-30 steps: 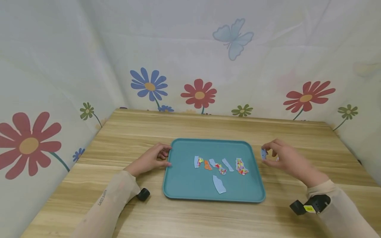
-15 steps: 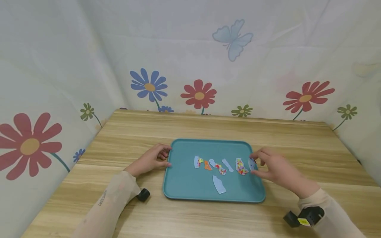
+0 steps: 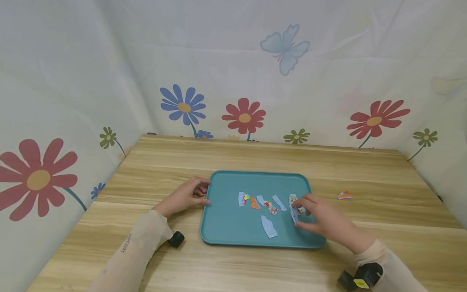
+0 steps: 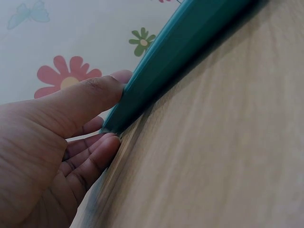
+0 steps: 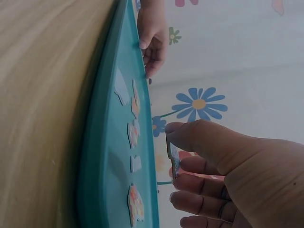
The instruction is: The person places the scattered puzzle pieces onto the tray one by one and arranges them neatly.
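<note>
On the wooden table lies a teal tray [image 3: 233, 231] bearing several flat, irregular puzzle pieces. My left hand [image 3: 184, 196] holds the tray's left edge; the left wrist view shows the thumb against the rim [image 4: 130, 90] and the fingers curled near its lower side. Over the tray's right part, my right hand [image 3: 328, 221] pinches a thin light-blue puzzle piece [image 3: 294, 215] between thumb and fingers. The right wrist view shows this piece [image 5: 173, 156] edge-on, above the tray. A multicoloured piece [image 3: 292, 198] lies partly hidden behind the right hand and the held piece.
Toward the tray's middle lie an orange piece [image 3: 255, 203], a narrow blue piece [image 3: 279, 202], a blue-and-multicoloured piece [image 3: 270, 207] and, nearer the front, a plain blue piece [image 3: 268, 227]. Another orange piece [image 3: 344, 195] rests on the table right of the tray. A flowered cloth [image 3: 219, 61] hangs behind.
My right hand has carried the light-blue piece leftward from beside the tray to above its right part. The orange piece on the table has come into sight. My left hand stays put.
</note>
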`<state>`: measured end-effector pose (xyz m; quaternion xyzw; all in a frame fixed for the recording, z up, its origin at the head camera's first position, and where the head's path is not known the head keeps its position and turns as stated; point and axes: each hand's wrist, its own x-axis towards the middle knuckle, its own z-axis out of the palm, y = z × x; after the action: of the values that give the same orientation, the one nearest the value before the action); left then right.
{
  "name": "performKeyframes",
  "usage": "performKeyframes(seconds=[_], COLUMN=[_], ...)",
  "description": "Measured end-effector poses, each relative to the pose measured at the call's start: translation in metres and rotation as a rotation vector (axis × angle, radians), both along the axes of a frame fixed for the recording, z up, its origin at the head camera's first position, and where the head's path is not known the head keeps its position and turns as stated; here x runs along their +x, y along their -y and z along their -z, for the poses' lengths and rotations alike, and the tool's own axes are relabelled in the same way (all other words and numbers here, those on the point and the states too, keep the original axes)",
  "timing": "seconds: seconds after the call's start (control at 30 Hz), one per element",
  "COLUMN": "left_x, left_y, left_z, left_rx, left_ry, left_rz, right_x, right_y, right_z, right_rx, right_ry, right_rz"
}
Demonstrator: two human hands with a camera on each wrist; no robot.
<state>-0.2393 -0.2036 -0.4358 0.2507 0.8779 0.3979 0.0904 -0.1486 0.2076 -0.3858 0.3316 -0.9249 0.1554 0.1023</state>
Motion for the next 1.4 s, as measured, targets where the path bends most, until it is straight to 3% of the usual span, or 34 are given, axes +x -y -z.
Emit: performKeyframes(seconds=[0.53,1.4], left_x=[-0.001,-0.001], left_y=[-0.001,0.0], left_z=[-0.001,0.002], left_rx=[-0.005,0.013], left_ry=[-0.001,0.002], left_rz=[-0.001,-0.002], right_x=[0.011,0.013], right_y=[0.012,0.014], right_z=[0.026,0.031], right_rx=[0.004,0.038], right_ry=[0.019,-0.013], right_rz=[-0.05,-0.015])
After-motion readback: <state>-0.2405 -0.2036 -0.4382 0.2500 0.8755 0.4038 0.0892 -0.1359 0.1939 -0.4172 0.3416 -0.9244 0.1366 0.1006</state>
